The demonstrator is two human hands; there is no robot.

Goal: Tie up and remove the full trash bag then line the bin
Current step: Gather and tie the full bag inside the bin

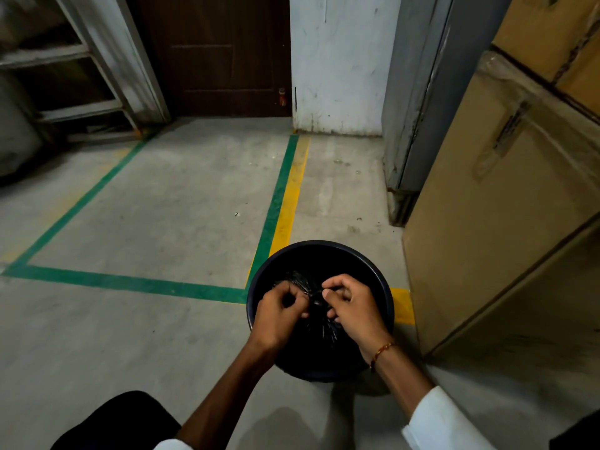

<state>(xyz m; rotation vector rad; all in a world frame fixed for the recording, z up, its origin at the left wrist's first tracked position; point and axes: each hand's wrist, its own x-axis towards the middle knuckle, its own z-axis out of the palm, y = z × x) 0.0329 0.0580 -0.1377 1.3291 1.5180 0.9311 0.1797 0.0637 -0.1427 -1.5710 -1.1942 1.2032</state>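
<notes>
A round dark bin point(319, 246) stands on the concrete floor at the lower middle of the head view. Inside it sits a black trash bag point(311, 339), its top gathered into a bunch at the centre. My left hand point(277, 315) pinches the gathered plastic from the left. My right hand point(355, 306), with a thread bracelet on the wrist, pinches it from the right. Both hands are inside the bin's mouth, close together, and hide the knot area. No spare liner is in view.
Stacked cardboard boxes point(487, 222) stand close on the right of the bin. Green and yellow floor tape point(282, 196) runs past the bin's left side. A brown door point(220, 53) and a white wall lie ahead, a metal frame at far left.
</notes>
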